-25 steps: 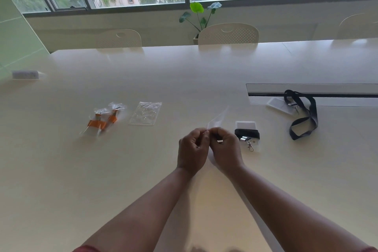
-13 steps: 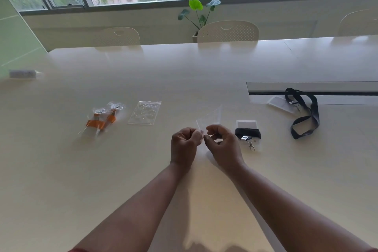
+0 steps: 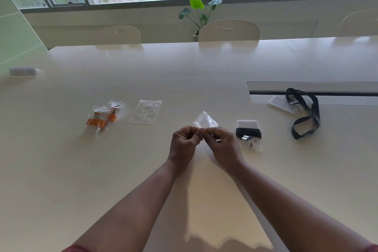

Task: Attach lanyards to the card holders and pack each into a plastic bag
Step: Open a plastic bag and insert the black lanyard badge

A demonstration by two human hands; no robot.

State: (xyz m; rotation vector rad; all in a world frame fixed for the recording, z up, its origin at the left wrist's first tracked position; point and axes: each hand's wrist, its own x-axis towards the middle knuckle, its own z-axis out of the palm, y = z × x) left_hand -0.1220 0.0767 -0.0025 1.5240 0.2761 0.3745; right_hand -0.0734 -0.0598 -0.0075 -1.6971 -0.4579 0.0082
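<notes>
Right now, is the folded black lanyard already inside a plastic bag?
No, the folded black lanyard lies bare across a card holder, while both hands pinch the small plastic bag.

Nothing can be read; the marks on the small white object are blurred.

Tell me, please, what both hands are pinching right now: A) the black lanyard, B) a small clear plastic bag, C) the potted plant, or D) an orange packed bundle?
B: the left hand and right hand pinch the small clear plastic bag between them, above the table.
</notes>
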